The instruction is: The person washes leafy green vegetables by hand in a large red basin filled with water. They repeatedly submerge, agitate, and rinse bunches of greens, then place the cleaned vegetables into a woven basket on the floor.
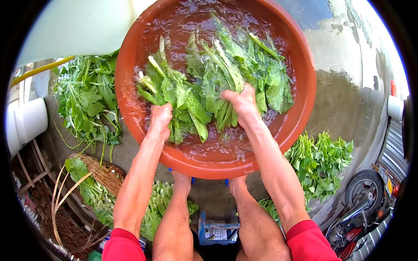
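Observation:
A wide reddish-brown basin (298, 130) of rippling water stands before my feet. Leafy greens (276, 81) with pale cut stems float and lie bunched in it. My left hand (160, 119) is closed around a bunch of leafy greens (179, 93) at the basin's left side, the stems pointing up and left. Toward the middle, my right hand (243, 102) grips another bunch of greens (222, 65) by its stalks. Water splashes about both bunches, and some leaves are blurred beneath the surface.
Loose greens (88, 98) lie left of the basin, below a yellow hose (42, 70). A wicker basket (101, 173) with greens sits lower left. Bundled greens (321, 166) rest at right on wet concrete (336, 111), near a motorcycle (362, 202). A blue stool (217, 225) shows between my legs.

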Tool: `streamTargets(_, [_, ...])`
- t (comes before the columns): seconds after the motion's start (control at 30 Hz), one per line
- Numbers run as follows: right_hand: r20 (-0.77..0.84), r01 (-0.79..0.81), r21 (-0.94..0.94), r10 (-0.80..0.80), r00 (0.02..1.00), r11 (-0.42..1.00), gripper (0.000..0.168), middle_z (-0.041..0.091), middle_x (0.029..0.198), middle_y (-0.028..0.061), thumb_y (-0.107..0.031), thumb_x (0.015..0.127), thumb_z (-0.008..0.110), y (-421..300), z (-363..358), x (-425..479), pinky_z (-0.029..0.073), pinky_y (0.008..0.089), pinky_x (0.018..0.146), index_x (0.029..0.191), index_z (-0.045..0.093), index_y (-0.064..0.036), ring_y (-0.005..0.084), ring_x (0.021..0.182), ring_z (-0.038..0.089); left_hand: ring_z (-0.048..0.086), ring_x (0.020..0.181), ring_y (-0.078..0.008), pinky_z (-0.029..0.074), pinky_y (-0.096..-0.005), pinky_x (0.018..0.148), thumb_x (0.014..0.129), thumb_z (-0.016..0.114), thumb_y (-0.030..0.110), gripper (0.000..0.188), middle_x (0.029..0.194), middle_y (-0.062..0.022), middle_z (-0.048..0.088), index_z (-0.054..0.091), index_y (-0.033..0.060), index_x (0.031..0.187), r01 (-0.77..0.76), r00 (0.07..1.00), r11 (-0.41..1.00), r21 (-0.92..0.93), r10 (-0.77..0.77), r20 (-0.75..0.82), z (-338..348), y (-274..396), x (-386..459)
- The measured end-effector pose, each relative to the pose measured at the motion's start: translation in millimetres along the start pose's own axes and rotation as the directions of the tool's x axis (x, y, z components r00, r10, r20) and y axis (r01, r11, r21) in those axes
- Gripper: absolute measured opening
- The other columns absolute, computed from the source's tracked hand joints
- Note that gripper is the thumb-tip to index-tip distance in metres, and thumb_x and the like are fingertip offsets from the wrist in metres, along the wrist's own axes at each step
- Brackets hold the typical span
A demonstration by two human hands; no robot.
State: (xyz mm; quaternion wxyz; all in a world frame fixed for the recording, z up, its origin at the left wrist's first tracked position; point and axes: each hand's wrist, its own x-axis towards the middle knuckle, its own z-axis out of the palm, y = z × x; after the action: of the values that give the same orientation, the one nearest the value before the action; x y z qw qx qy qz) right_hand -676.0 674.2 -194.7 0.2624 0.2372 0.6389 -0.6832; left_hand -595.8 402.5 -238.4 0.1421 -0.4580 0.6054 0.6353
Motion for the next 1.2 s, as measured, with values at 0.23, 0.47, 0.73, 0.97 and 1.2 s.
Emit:
streamTargets(0.23, [0.054,0.155,-0.626,-0.156,0.986,0.765,0.060,0.075,0.102,0.0210,-0.024,0.084,0.080,-41,-79,-44,0.057,0.0419,0.087,0.131,0.062,0.007,0.0297,0.092,0.072,0.064,0.122,-0.0274,0.049,-0.0408,0.110,0.084,0.077,0.004,0.065,0.134,-0.0169,0.064,0.050,-0.0075,0.142,-0.010,0.937,0.994,0.108,-0.028,0.348,7,65,-66])
streamTargets(0.47, [0.057,0.320,-0.909,-0.680,0.731,0.268,0.067,0.058,0.148,0.0206,-0.045,0.088,0.085,-118,-135,-8,0.049,0.0498,0.113,0.139,0.065,-0.007,0.0361,0.134,0.058,0.044,0.149,-0.0338,0.030,-0.0444,0.126,0.087,0.088,0.043,0.116,0.160,-0.0301,0.043,0.020,-0.0081,0.165,-0.325,0.945,0.887,0.328,0.317,0.080,17,86,-56])
streamTargets(0.73, [0.150,0.238,-0.404,-0.193,0.970,0.883,0.106,0.058,0.150,0.0279,-0.044,0.074,0.095,-56,-104,39,0.041,0.0461,0.122,0.152,0.047,0.009,0.0338,0.139,0.056,0.063,0.127,-0.0268,0.051,-0.0422,0.110,0.087,0.086,0.046,0.084,0.141,-0.0169,0.065,0.056,-0.0013,0.149,0.186,0.887,0.972,-0.145,-0.103,0.451,88,72,-17])
streamTargets(0.97, [-0.031,0.101,-0.293,-0.115,0.993,0.951,0.085,0.070,0.129,0.0243,-0.036,0.079,0.092,-10,-119,23,0.051,0.0431,0.106,0.142,0.058,0.009,0.0287,0.117,0.068,0.063,0.128,-0.0296,0.051,-0.0435,0.106,0.091,0.080,0.048,0.073,0.141,-0.0164,0.067,0.065,-0.0014,0.142,-0.236,0.963,0.865,0.443,0.147,0.228,83,56,16])
streamTargets(1.2, [-0.090,0.154,-0.383,-0.203,0.975,0.911,0.101,0.056,0.151,0.0310,-0.065,0.085,0.080,-86,-146,29,0.037,0.0458,0.123,0.148,0.055,0.009,0.0382,0.145,0.052,0.063,0.122,-0.0262,0.047,-0.0426,0.107,0.098,0.075,0.040,0.064,0.133,-0.0177,0.070,0.062,-0.0056,0.141,-0.536,0.844,0.771,0.343,0.491,0.215,66,93,-3])
